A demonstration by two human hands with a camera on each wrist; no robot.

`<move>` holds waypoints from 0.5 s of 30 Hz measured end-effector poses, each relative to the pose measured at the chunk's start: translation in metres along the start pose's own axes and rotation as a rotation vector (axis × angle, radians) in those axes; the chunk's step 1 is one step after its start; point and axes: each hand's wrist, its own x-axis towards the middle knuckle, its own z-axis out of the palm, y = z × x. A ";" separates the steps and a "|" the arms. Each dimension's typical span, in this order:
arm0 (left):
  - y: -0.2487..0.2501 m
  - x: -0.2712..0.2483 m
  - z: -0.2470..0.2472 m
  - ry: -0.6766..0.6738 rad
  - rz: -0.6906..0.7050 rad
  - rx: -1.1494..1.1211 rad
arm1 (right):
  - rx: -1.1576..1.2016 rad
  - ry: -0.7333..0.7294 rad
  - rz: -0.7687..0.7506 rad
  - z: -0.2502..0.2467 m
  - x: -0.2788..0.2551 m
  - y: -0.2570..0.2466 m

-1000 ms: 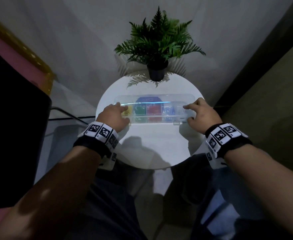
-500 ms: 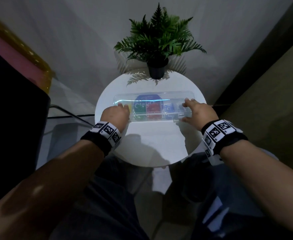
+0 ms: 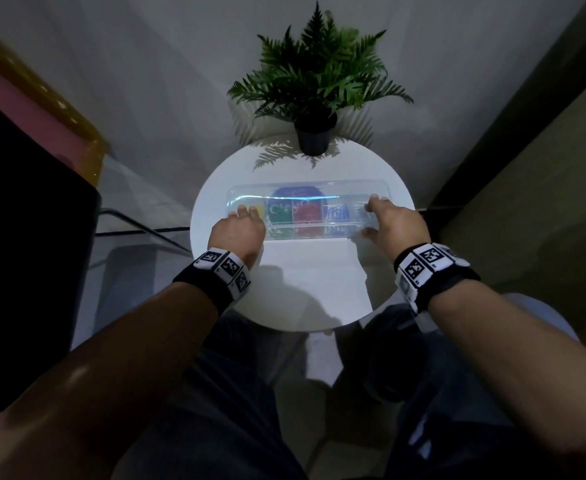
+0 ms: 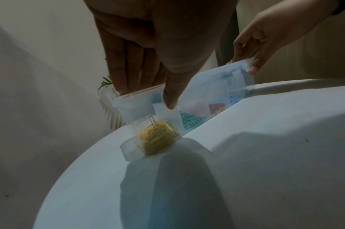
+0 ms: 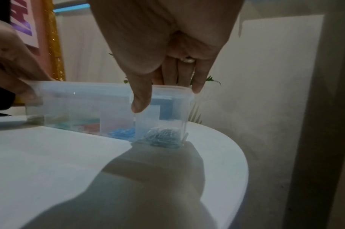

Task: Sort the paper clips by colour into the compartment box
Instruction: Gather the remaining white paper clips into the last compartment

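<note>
At centre frame on the white counter [image 3: 305, 292], the compartment box [image 3: 307, 211] is gripped at its ends by left hand [image 3: 237, 233] and right hand [image 3: 397, 225], fingers over the lid, thumbs on the front wall.

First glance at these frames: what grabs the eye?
The clear compartment box in the middle of the round white table, its clips showing in colour blocks: yellow clips at the left end, then green, red, blue, and silvery ones at the right end. The left hand and right hand each hold one end of it, fingers on the lid, thumbs on the near wall. Behind it stands a potted fern.
</note>
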 end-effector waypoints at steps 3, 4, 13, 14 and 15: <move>0.000 0.001 0.001 0.000 0.001 -0.001 | -0.018 0.035 0.000 0.006 -0.001 -0.001; 0.000 0.001 0.002 0.003 0.003 0.001 | -0.024 0.042 -0.004 0.007 -0.001 -0.001; -0.001 0.005 0.000 -0.009 0.014 0.053 | -0.024 0.038 -0.001 0.003 0.000 -0.001; -0.002 0.004 -0.003 -0.015 0.015 0.072 | -0.024 0.037 0.001 0.002 0.001 -0.002; -0.003 0.003 -0.008 -0.018 0.013 0.079 | -0.026 0.023 0.013 -0.001 0.001 -0.005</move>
